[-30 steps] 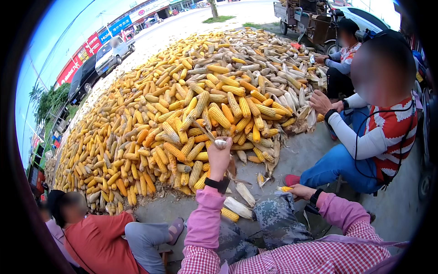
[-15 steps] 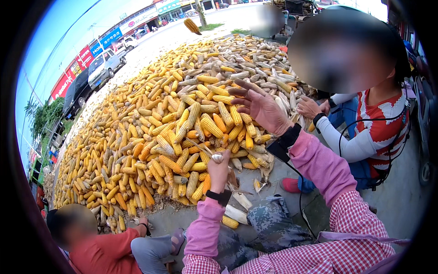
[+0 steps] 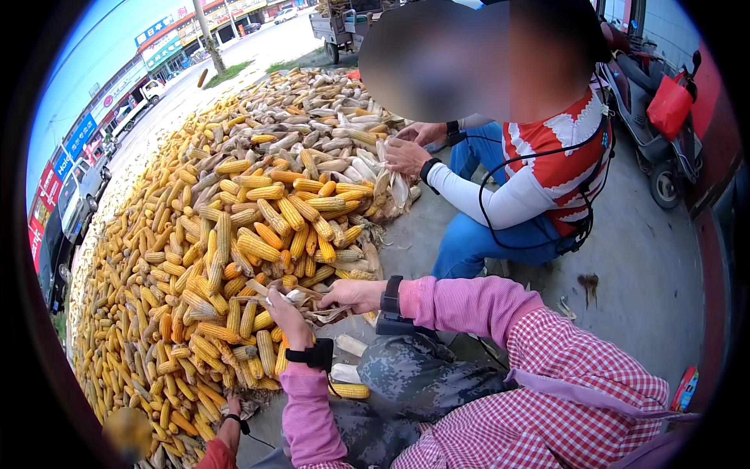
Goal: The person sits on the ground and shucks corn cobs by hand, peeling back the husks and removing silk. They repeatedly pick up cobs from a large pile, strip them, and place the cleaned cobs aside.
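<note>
My left hand is closed on dry corn husks at the near edge of a large heap of yellow corn cobs. A small whitish piece shows at its fingertips, too small to make out. Close to its right, my right hand has its fingers bent round the same brown husks. Behind both hands rise bare cobs, some yellow, some orange or greyish. A single corn cob hangs in the air beyond the far side of the heap.
On the right a person in a red-and-white top sits handling husked corn. Another person's hand reaches the heap at lower left. A loose cob lies by my knee. A scooter stands at right, a cart behind.
My right hand was raised and open over the heap; now it is down beside my left, closed on husks. The airborne cob is farther away. The view has turned right.
</note>
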A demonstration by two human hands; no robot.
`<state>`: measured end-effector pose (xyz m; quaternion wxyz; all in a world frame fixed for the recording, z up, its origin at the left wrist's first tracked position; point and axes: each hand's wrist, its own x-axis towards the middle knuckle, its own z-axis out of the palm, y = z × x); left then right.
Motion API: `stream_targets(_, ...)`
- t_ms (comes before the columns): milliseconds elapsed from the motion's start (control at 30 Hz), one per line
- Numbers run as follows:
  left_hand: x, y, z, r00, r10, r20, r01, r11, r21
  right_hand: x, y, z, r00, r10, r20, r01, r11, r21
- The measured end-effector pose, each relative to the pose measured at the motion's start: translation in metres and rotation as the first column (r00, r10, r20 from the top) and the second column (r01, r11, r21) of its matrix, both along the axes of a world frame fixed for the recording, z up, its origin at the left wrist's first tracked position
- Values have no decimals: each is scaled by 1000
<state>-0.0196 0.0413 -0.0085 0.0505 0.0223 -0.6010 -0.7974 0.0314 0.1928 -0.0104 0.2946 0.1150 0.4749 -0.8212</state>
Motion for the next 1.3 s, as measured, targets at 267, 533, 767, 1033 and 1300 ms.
stream_targets(267, 5, 2, -6, 917, -170, -361, -42, 859, -511, -13, -21, 25, 996, -79, -33, 65, 946, -318)
stream_targets(533, 16, 17, 5, 815, -356, -456, -164, 613, -773, -12, -13, 13, 982, -5, -188, -25, 987, -157)
stream_targets(767, 3, 10, 8, 822, -549, -151, 192, 517, -834, -17, 3, -3, 989, -75, -130, 45, 974, -222)
stream_targets(1033, 10, 17, 1, 783, -616, -89, 515, 721, -463, -15, 14, -5, 989, -119, -88, 103, 979, -176)
stream_targets(1300, 24, 26, 24, 804, -585, -103, 557, 803, -211, -24, 16, -12, 979, -177, -105, 170, 983, -73)
